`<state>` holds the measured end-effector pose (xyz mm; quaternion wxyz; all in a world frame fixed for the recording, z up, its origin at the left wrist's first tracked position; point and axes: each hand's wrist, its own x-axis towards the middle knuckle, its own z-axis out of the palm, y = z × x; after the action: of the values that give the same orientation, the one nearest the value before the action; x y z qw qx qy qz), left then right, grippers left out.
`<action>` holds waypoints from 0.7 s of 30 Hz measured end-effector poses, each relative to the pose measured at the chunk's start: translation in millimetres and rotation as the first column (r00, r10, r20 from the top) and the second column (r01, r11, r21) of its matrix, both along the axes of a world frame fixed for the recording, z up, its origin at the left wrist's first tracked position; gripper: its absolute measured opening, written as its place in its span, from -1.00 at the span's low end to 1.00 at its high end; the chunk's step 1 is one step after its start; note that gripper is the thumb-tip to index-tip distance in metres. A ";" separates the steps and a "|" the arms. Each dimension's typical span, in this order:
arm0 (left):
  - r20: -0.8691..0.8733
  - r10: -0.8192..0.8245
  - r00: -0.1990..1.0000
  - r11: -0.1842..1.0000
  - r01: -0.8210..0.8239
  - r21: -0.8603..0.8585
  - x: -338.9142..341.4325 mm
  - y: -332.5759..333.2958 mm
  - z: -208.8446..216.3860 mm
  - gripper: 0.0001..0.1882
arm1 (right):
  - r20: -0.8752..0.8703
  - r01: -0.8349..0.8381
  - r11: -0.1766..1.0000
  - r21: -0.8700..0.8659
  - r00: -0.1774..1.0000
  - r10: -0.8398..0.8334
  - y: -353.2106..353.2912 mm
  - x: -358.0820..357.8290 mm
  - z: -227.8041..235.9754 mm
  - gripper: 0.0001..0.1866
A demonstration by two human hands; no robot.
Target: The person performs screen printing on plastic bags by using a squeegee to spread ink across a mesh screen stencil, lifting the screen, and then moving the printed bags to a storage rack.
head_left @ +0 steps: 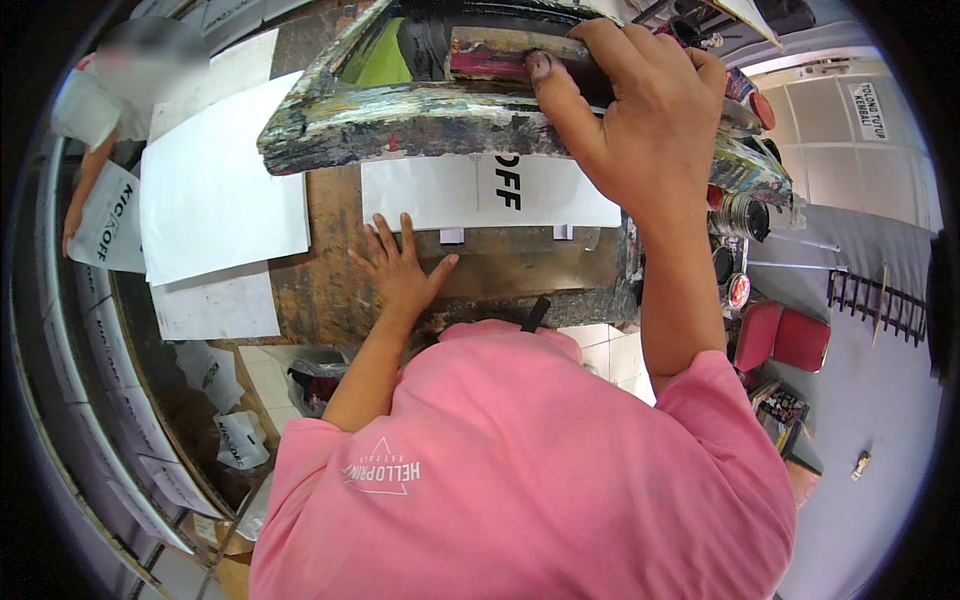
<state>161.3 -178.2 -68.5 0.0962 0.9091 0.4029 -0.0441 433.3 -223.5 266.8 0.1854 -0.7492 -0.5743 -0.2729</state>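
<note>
My right hand [640, 110] is shut on a paint-stained reddish squeegee [495, 55], thumb pressed on its front, against the near bar of a paint-smeared screen frame [400, 120]. The frame is tilted up off the table. Under it lies a white sheet with black printed letters [430, 195]. My left hand [400, 265] rests flat and open on the brown stained table [330, 280], just below that sheet's lower left edge, fingers spread. My pink shirt fills the lower middle of the view.
A stack of white sheets [220, 190] lies on the table's left part. Another person [100, 100] at the upper left holds a printed sheet. Paint cans [740, 215] stand at the table's right end. Two red stools [785, 338] stand on the floor to the right.
</note>
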 end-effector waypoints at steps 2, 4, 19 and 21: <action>0.049 -0.007 0.999 1.000 0.006 0.018 -0.3 -0.1 0.3 0.27 | -0.025 -0.007 1.000 0.026 1.000 0.007 2.7 0.5 2.6 -0.66; 0.010 -0.006 1.000 1.000 0.006 -0.001 0.6 0.1 1.8 0.28 | -0.065 -0.005 0.998 0.068 0.998 0.009 4.5 0.5 5.2 -0.67; 0.292 0.005 0.956 0.995 0.024 -0.095 23.5 14.7 41.1 0.02 | -0.073 0.001 1.000 0.025 0.997 0.001 1.8 -2.5 10.0 -0.68; 0.532 0.020 0.847 0.996 0.031 -0.088 40.8 28.8 57.7 -0.23 | -0.089 0.006 1.000 0.026 0.996 -0.004 2.0 -0.6 9.3 -0.66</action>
<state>202.1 -149.3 -10.8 0.2462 0.8814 0.3555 0.1902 432.7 -221.5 276.1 0.2197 -0.7596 -0.5600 -0.2473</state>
